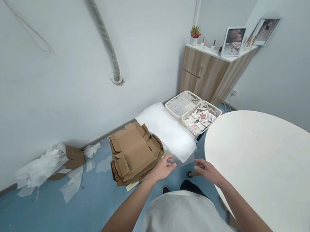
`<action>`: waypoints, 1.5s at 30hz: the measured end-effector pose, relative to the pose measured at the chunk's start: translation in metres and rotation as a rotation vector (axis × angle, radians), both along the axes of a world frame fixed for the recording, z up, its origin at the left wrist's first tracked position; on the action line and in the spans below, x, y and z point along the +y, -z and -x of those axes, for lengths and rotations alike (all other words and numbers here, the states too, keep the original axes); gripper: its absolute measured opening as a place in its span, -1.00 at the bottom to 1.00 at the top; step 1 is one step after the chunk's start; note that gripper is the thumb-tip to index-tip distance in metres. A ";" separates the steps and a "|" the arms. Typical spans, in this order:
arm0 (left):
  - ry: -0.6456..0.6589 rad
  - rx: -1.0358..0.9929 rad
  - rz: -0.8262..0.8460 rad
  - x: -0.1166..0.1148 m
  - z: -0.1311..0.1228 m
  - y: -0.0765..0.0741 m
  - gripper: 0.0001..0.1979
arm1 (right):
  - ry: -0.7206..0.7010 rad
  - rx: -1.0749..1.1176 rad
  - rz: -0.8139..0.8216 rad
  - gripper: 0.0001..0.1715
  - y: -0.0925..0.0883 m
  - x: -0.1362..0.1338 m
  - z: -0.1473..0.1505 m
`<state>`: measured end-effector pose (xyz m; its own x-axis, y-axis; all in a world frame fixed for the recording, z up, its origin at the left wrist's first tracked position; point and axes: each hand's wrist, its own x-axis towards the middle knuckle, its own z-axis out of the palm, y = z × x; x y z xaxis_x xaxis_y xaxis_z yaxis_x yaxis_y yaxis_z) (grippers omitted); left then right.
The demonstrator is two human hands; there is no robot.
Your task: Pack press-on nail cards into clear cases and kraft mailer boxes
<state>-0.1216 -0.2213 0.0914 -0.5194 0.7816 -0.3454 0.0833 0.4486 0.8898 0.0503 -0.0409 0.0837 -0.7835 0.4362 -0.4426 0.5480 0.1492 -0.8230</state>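
Note:
My left hand (pixel 165 166) reaches down with fingers spread, empty, just above the near edge of a stack of flattened cardboard boxes (pixel 134 151) on the blue floor. My right hand (pixel 207 169) is also open and empty, hovering beside the near corner of a pile of white sheets (pixel 167 130). Behind the sheets stand two white plastic baskets: the nearer basket (pixel 211 107) holds several small printed packets (pixel 199 119), the farther basket (pixel 182 102) holds clear items I cannot make out.
A round white table (pixel 275 159) fills the right foreground. A wooden cabinet (pixel 210 75) with a small plant and picture frames stands in the corner. Crumpled white wrapping and cardboard scraps (pixel 47 167) lie along the wall at left. A hose (pixel 104 33) hangs down the wall.

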 end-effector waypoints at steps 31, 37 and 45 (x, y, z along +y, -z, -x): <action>0.096 -0.028 0.204 0.247 0.109 0.017 -0.51 | 0.375 0.041 0.141 -0.54 0.046 0.169 0.138; -0.023 -0.174 0.254 0.279 0.122 0.048 -0.39 | 0.344 0.005 0.146 -0.51 0.062 0.183 0.156; -0.100 -0.438 0.269 0.309 0.128 0.064 -0.58 | 0.281 -0.020 0.153 -0.49 0.094 0.194 0.167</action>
<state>-0.2494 0.0876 0.0271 -0.3489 0.5894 -0.7286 -0.3255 0.6529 0.6840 -0.1168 0.1535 -0.0108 -0.6322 0.5613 -0.5341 0.5667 -0.1352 -0.8127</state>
